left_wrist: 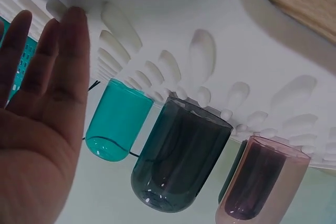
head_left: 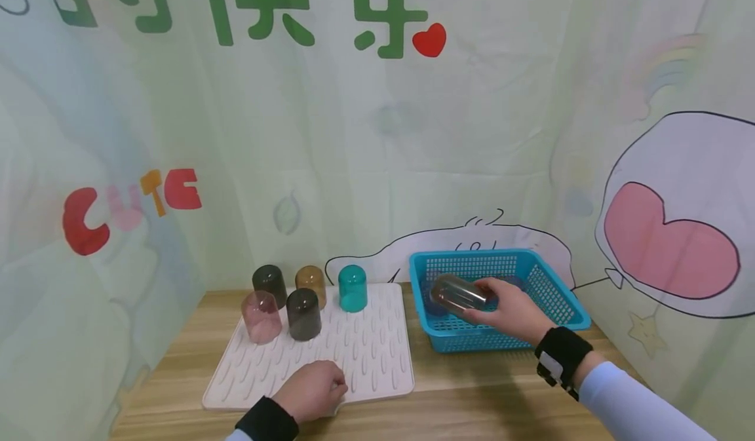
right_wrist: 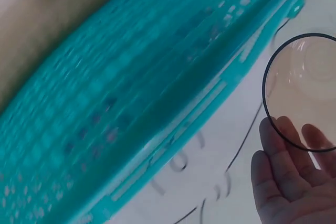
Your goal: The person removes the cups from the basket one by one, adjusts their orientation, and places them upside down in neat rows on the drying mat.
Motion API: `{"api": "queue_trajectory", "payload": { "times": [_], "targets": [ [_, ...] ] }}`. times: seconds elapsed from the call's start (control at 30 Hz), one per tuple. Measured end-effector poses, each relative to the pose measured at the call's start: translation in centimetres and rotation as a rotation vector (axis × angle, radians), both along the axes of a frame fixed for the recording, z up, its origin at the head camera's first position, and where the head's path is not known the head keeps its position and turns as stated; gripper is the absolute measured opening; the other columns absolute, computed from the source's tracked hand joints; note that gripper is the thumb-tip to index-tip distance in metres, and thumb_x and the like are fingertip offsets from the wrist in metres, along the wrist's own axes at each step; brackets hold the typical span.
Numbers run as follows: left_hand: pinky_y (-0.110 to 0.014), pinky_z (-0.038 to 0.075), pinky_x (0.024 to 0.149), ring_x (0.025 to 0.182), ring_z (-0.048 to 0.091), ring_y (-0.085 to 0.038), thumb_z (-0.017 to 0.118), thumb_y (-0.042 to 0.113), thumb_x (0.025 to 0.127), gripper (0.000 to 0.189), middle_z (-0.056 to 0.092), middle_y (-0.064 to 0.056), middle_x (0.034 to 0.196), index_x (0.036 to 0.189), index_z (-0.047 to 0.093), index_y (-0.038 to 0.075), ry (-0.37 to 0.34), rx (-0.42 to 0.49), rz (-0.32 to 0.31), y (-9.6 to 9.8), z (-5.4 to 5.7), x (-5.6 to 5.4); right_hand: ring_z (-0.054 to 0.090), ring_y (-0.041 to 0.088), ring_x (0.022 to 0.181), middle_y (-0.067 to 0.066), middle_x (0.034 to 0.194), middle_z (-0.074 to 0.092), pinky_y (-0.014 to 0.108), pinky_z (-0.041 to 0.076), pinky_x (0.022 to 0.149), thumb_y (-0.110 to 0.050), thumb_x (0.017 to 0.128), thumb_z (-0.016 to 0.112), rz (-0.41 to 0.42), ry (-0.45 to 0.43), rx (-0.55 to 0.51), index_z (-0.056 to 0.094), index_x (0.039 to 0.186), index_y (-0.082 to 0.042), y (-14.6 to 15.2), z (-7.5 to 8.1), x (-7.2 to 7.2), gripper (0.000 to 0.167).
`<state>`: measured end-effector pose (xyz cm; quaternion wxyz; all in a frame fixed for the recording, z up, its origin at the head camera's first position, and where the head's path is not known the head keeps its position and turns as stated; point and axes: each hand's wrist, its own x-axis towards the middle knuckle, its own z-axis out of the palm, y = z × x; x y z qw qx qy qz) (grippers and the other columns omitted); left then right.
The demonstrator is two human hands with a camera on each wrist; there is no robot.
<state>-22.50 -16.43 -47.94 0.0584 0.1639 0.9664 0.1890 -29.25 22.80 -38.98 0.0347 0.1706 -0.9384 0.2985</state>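
Note:
My right hand (head_left: 512,310) grips a smoky grey-brown see-through cup (head_left: 457,294) near its rim, above the blue basket (head_left: 569,310). The cup lies tilted on its side, rounded base to the left. In the right wrist view, fingers bend around the cup's open end (right_wrist: 302,90). My left hand (head_left: 315,388) rests at the front edge of the white ridged mat (head_left: 377,362), holding nothing; its fingers look loose in the left wrist view. Upside down on the mat stand a pink cup (head_left: 261,318), a teal cup (head_left: 352,289), an amber cup (head_left: 311,284) and two dark grey cups (head_left: 303,315).
Bluish cups (head_left: 433,302) lie inside the basket, partly hidden by the held cup and my hand. Mat and basket sit side by side on a wooden table (head_left: 466,395). A printed cloth (head_left: 472,133) hangs behind and at both sides.

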Motion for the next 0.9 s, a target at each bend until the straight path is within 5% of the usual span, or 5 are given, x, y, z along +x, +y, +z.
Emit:
{"api": "queue_trajectory", "payload": {
  "times": [0.2,0.43,0.7,0.9],
  "targets": [
    [-0.042,0.058,0.082,0.088,0.063,-0.013,0.068,0.026,0.096,0.019,0.069,0.003,0.099,0.109,0.072,0.013,0.0,0.085,0.007,0.7,0.4,-0.1,0.061,0.021,0.105,0.005,0.12,0.067,0.042,0.056,0.09,-0.05,0.087,0.077,0.014,-0.044,-0.116,0.059,0.135,-0.012,-2.7,0.0,1.5,0.064],
    [-0.041,0.059,0.086,0.108,0.065,-0.021,0.064,0.044,0.099,0.067,0.061,-0.014,0.132,0.151,0.039,0.009,-0.103,0.464,0.007,2.4,1.1,0.2,0.061,0.019,0.11,0.0,0.12,0.068,0.047,0.055,0.098,-0.052,0.085,0.079,-0.02,-0.093,-0.206,0.061,0.132,-0.017,-5.7,-0.3,3.0,0.061],
    [-0.046,0.057,0.098,0.123,0.064,-0.034,0.057,0.047,0.102,0.082,0.047,-0.026,0.149,0.16,0.013,0.01,-0.173,0.835,0.053,4.4,2.2,0.9,0.061,0.018,0.105,0.0,0.114,0.067,0.043,0.057,0.091,-0.054,0.084,0.079,-0.021,-0.115,-0.225,0.062,0.127,-0.015,-8.8,-0.7,4.9,0.061],
    [-0.043,0.057,0.099,0.127,0.061,-0.037,0.05,0.045,0.106,0.08,0.039,-0.033,0.152,0.161,0.003,0.011,-0.222,1.02,0.048,5.4,3.2,1.2,0.062,0.022,0.106,0.003,0.115,0.066,0.043,0.057,0.089,-0.053,0.086,0.077,0.043,-0.156,-0.25,0.059,0.13,-0.01,-10.3,-1.6,6.0,0.064]
  ]
}}
